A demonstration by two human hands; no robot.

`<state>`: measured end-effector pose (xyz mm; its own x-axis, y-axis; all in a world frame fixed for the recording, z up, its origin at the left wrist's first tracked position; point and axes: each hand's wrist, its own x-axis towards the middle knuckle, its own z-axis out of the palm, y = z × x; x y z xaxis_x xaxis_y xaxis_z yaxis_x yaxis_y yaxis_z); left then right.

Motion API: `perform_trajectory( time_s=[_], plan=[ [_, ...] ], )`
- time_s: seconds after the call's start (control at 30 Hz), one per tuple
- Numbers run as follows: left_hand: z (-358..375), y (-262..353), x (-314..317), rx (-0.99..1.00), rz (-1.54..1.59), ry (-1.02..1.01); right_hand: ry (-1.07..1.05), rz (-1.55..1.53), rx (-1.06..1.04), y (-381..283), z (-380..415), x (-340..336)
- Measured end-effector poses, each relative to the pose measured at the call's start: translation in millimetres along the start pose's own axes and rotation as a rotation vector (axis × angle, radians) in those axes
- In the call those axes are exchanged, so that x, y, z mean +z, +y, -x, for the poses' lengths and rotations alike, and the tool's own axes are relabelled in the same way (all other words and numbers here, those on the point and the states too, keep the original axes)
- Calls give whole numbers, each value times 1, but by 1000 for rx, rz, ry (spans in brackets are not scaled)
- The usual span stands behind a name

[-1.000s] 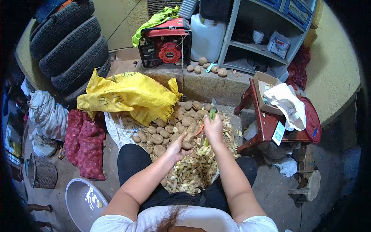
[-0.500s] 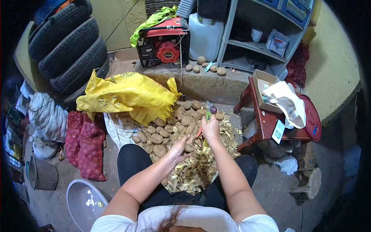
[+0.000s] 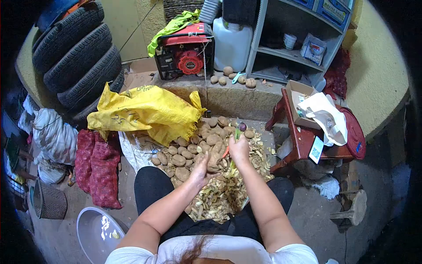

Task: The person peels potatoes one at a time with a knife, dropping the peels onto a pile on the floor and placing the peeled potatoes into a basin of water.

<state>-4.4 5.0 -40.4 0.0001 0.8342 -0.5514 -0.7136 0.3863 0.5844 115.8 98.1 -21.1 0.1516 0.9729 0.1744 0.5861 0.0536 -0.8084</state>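
Note:
My left hand [image 3: 201, 170] is over the pile, thumb raised and fingers stretched apart, beside a brown potato [image 3: 214, 167]; whether its palm touches that potato cannot be made out. My right hand [image 3: 239, 149] is closed around a green-handled knife [image 3: 238, 133], its blade pointing away from me. An orange strip-like piece [image 3: 226, 152] shows beside my right fingers. Just past this hand is a small purple onion [image 3: 242, 126]. Unpeeled potatoes [image 3: 179, 159] lie heaped to the left and ahead, and peelings [image 3: 215, 200] cover the floor between my knees.
A yellow sack [image 3: 145, 110] lies behind the potatoes. Red net sacks [image 3: 104, 176], a basin [image 3: 88, 233] and a basket [image 3: 50, 200] stand at left. On the right is a red table [image 3: 303, 141] with a box [image 3: 299, 99]. A generator [image 3: 184, 53] and shelf [image 3: 285, 53] are behind.
My left hand has shifted slightly left, its thumb now lifted farther from the fingers. The right hand keeps the knife in nearly the same place. The view has moved slightly.

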Motion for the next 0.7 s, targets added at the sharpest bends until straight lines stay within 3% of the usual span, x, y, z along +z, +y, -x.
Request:
perform_trajectory(
  time_s=[0.13, 0.27, 0.37, 0.5, 0.6, 0.63, 0.7],
  plan=[
    [-7, -10, -6, 113, -181, -118, -60, -81, -4, -3, -4, -7],
    [-6, -13, 0, 134, -240, -113, -85, 83, -5, 10, -5, 0],
    [-4, -9, -1, 134, -228, -206, -209, -39, 53, 13, -6, 1],
    [8, -5, 3, 104, -311, -213, -217, -3, 114, 16, -13, -5],
    [12, -11, 2, 258, -521, -186, -157, -13, 74, 28, -18, 4],
    [9, -11, -1, 258, -520, -186, -158, -13, 73, 33, -20, 5],
    [6, -6, -4, 70, -281, -187, -95, -26, 127, 36, -24, 4]
  ],
)
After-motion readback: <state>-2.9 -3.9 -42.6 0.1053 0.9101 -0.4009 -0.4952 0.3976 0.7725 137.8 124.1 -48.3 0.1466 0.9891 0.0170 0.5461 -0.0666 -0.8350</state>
